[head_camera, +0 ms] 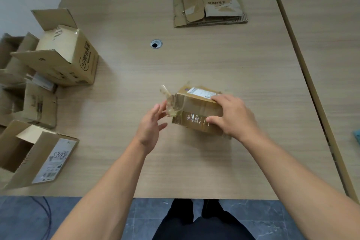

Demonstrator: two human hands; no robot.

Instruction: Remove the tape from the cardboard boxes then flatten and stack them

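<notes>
Head view: the box (196, 107) sits near the middle of the table (214, 60), just in front of the person, with a white label (200, 92) on its top face. The right hand (233, 117) grips it from the right side, fingers curled over the top edge by the label, thumb pressed on the glossy taped near face. Off the box's left end, a strip of clear tape (169, 101) stands peeled and crumpled, one end still stuck to the cardboard. The left hand (152, 122) is right there beside it, fingers straight and spread wide, tips against the loose tape.

Far side of the table, right of centre, lies a stack (210, 8) of flattened cardboard, well apart from the box. Along the left edge is a cluster of boxes not yet flattened: a big printed one (68, 56) on its side with flaps open, and a nearer one (39, 158), open end facing left. A round cable hole (155, 44) sits in the tabletop between the stack and the cluster.
</notes>
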